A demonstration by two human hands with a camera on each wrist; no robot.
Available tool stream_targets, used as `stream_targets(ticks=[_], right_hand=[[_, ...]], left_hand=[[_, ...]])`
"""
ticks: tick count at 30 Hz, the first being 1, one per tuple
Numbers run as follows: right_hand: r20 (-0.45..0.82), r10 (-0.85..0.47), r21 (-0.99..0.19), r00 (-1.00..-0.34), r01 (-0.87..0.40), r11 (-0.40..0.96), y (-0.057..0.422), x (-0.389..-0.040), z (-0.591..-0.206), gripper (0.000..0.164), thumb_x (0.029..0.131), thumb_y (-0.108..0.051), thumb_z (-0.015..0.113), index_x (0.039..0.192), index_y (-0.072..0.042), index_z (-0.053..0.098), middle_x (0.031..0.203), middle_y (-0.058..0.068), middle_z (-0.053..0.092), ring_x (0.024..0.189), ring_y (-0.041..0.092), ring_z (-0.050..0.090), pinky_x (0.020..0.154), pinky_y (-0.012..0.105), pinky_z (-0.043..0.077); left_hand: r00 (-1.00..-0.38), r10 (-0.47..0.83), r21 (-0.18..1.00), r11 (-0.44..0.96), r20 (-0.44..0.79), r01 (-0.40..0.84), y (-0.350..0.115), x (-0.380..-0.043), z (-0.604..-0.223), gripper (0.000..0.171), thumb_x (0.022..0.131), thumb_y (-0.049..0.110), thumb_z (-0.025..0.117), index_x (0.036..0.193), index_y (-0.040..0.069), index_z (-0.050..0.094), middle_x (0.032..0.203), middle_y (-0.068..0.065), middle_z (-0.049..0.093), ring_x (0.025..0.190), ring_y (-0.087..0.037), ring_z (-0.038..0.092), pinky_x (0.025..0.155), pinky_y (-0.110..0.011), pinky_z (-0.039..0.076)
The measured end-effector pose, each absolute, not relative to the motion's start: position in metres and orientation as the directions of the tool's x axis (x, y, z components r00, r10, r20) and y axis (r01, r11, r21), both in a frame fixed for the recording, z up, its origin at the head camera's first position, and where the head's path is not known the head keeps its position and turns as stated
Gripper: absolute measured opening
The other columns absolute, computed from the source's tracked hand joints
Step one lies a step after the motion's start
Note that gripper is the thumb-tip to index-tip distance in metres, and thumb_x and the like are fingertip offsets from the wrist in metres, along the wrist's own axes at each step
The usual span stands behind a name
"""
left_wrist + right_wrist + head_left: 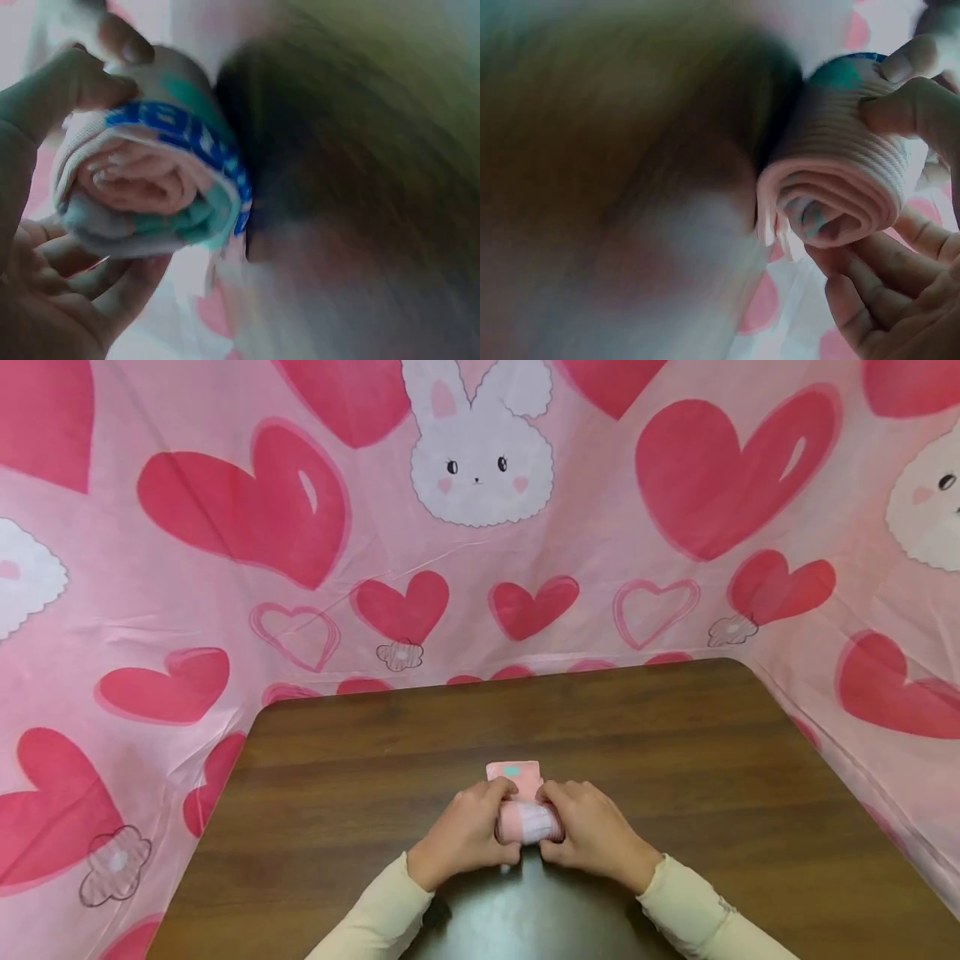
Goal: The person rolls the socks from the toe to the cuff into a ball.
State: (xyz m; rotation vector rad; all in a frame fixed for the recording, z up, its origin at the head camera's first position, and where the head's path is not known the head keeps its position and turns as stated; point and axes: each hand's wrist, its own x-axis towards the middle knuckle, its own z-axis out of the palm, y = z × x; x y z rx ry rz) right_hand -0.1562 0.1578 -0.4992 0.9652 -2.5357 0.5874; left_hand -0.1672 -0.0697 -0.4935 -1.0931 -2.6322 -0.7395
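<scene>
A pink ribbed sock roll (525, 823), with teal patches and blue lettering, lies near the front middle of the table. Its flat, unrolled end (527, 773) extends away from me. My left hand (467, 828) grips the roll's left side, thumb on the near side and fingers over the far side. On the opposite side, my right hand (596, 833) holds it the same way. The left wrist view shows the spiral end of the sock roll (135, 184) between thumb and fingers. Ribbed layers of the roll (847, 146) face the right wrist view. Whether it is one sock or two I cannot tell.
The dark wood-grain table (360, 752) has rounded far corners. A pink cloth (592, 510) printed with hearts and rabbits hangs behind it and along both sides. Light reflects off the tabletop near its front.
</scene>
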Motion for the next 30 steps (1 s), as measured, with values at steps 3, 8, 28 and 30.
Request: stream_targets(ticks=[3,8,28,30], right_hand=[[0.407,-0.495,-0.400,-0.768,-0.637,0.659,0.162,-0.154,-0.496,0.044,0.061,-0.025,0.082,0.097,-0.020,0.057,0.075,-0.014,0.051,0.066,0.004,0.046,0.063,0.029,0.045],[0.307,-0.488,-0.629,-0.817,-0.559,0.540,0.166,-0.156,-0.494,0.035,0.074,-0.019,0.083,0.099,-0.023,0.059,0.080,-0.014,0.059,0.066,0.003,0.054,0.059,0.024,0.048],[0.313,-0.376,-0.674,-0.872,-0.483,0.559,0.160,-0.169,-0.498,0.025,0.084,-0.026,0.083,0.103,-0.014,0.071,0.093,-0.010,0.063,0.079,0.010,0.056,0.068,0.029,0.049],[0.488,-0.431,-0.495,-0.759,-0.648,0.579,0.158,-0.165,-0.498,0.019,0.082,-0.024,0.085,0.095,-0.016,0.073,0.094,-0.010,0.063,0.082,0.009,0.057,0.070,0.032,0.049]], left_hand=[[-0.767,0.567,0.537,0.565,0.300,0.627,-0.075,-0.169,-0.491,0.060,0.062,0.022,0.087,0.110,0.011,0.054,0.084,0.001,0.061,0.070,-0.009,0.054,0.062,-0.022,0.047],[-0.834,0.524,0.707,0.524,0.174,0.476,-0.081,-0.173,-0.489,0.044,0.072,0.027,0.087,0.106,0.014,0.063,0.083,0.007,0.062,0.070,-0.009,0.055,0.061,-0.023,0.047],[-0.793,0.513,0.654,0.483,0.329,0.583,-0.086,-0.176,-0.492,0.025,0.088,0.022,0.081,0.108,0.010,0.072,0.104,0.000,0.060,0.088,-0.016,0.057,0.074,-0.027,0.050],[-0.678,0.576,0.515,0.450,0.457,0.730,-0.082,-0.174,-0.490,0.012,0.087,0.012,0.080,0.098,0.012,0.075,0.102,0.002,0.062,0.089,-0.016,0.056,0.077,-0.025,0.050]])
